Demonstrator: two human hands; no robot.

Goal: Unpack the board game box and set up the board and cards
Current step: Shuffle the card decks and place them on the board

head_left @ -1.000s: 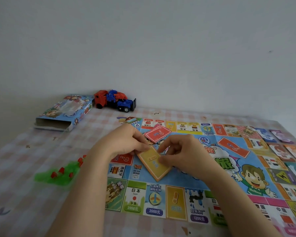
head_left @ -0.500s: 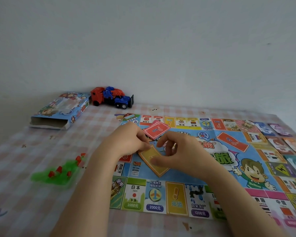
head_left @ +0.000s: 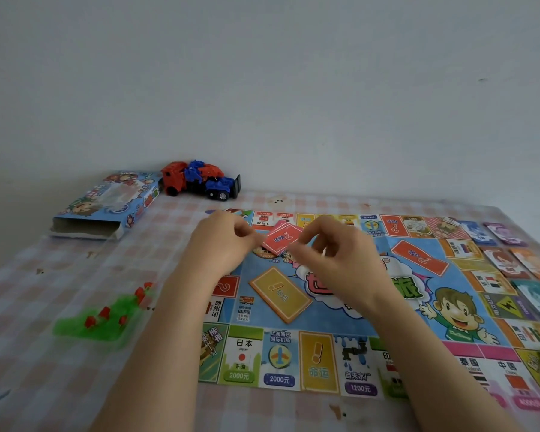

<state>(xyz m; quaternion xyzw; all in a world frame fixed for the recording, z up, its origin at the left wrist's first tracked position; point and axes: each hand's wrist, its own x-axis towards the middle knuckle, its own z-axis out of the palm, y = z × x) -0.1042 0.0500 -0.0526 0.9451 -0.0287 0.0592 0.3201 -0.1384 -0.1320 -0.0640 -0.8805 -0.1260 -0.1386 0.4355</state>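
Half a second ago both hands were closed on the yellow card stack [head_left: 280, 294]. They have since let it go and moved up to the red card stack [head_left: 282, 239], just above the middle of the frame. The left grip [head_left: 222, 244] pinches that stack's left corner between thumb and forefinger. The right grip [head_left: 340, 257] pinches its near right edge the same way, with its other fingers loosely curled. Whether the stack is lifted off the board [head_left: 387, 325] cannot be told. The red stack's long axis runs from lower left to upper right, and its face shows a white question mark beside blurred writing. The yellow stack now lies alone on the board's blue centre, below the hands, with its long axis running from upper left to lower right. It carries an exclamation mark and "命运". The board lies flat on the checked worktop [head_left: 75, 378]. Along its near edge the squares read "日本", "东京", "2000元", "上海浦东国际机场", "2000元", "命运", "自来水厂", "1200元", "泰国" and "中国". The open game box [head_left: 106, 207] sits in the upper left, its open end turned toward the lower left. A red and blue toy truck [head_left: 200, 182] stands just beside it. A green pile with red pieces [head_left: 103, 319] lies at the left, and more cards [head_left: 512, 257] are spread along the board's right side.
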